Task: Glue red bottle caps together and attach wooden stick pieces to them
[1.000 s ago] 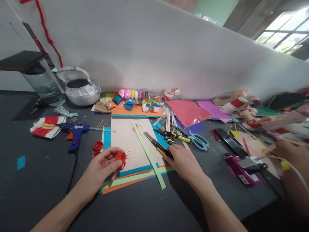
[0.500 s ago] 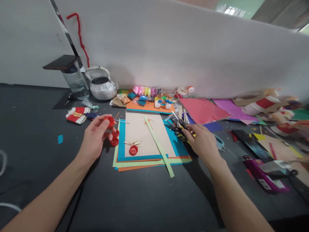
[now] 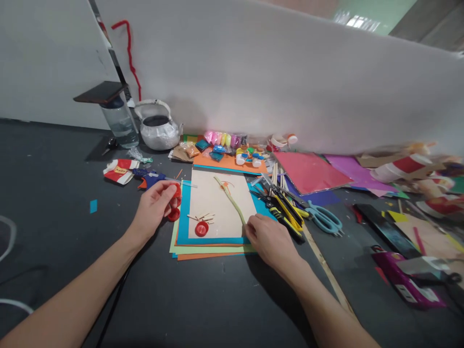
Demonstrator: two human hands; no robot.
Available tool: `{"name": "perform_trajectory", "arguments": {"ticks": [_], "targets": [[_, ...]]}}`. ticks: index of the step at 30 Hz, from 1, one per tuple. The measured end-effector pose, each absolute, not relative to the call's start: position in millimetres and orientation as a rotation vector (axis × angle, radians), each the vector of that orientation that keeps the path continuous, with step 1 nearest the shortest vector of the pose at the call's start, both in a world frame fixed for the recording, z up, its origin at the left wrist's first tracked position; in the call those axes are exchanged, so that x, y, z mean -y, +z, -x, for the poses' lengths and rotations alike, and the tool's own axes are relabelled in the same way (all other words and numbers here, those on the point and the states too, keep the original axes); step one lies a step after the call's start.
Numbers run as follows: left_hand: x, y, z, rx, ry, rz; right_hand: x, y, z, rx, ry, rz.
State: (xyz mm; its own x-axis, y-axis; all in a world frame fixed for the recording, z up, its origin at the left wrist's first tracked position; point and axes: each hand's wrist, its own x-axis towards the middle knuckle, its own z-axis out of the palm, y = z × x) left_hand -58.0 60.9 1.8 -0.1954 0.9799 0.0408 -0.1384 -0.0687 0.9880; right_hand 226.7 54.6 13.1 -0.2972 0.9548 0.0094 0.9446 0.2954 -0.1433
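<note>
My left hand (image 3: 150,205) pinches a red plastic bottle cap (image 3: 177,190) above the left edge of the paper stack. Another red cap (image 3: 173,214) sits just below those fingers. My right hand (image 3: 271,239) is closed on the lower end of a light green paper strip (image 3: 232,201), which stands partly on edge across a cream sheet (image 3: 217,193). On that sheet, a third red cap (image 3: 201,228) lies beside several short matchstick-like pieces (image 3: 203,217). Coloured sheets, blue (image 3: 184,217) among them, stick out underneath.
Right of the stack lie a yellow-and-black utility knife (image 3: 288,205), pliers (image 3: 290,226) and blue-handled scissors (image 3: 324,217). A glue gun (image 3: 150,178), silver kettle (image 3: 159,133) and water bottle (image 3: 121,125) stand or lie at left. A purple power strip (image 3: 402,280) is at right.
My right hand has left the cutting tools, come down and left, and taken hold of the green strip, which has turned from flat to partly on edge. My left hand still holds the red cap.
</note>
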Motion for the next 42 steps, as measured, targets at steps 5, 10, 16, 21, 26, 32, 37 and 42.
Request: {"name": "perform_trajectory", "arguments": {"ticks": [5, 10, 16, 21, 26, 32, 37, 42], "targets": [[-49, 7, 50, -1.24, 1.282, -1.238, -66, 12, -235, 2.269, 0.442, 1.655], [-37, 7, 36, -1.141, 1.101, -1.21, -77, -1, -241, 2.169, 0.57, 1.594], [-44, 5, 35, -1.13, 1.306, -1.048, -87, -9, -254, 2.159, 0.419, 1.626], [-49, 6, 38, -1.202, 1.381, -1.017, -95, -11, -266, 2.108, 0.197, 1.597], [-47, 8, 40, -1.28, 1.44, -1.106, -91, -10, -264, 2.219, 0.195, 1.435], [-47, 4, 48, -1.349, 1.424, -1.238, -78, -4, -239, 2.595, 0.136, 1.252], [-47, 4, 49, -1.358, 1.417, -1.294, -78, -7, -240, 2.628, -0.024, 1.172], [-46, 1, 48, -1.286, 1.443, -1.307, -84, -13, -243, 2.596, -0.233, 1.259]]}}
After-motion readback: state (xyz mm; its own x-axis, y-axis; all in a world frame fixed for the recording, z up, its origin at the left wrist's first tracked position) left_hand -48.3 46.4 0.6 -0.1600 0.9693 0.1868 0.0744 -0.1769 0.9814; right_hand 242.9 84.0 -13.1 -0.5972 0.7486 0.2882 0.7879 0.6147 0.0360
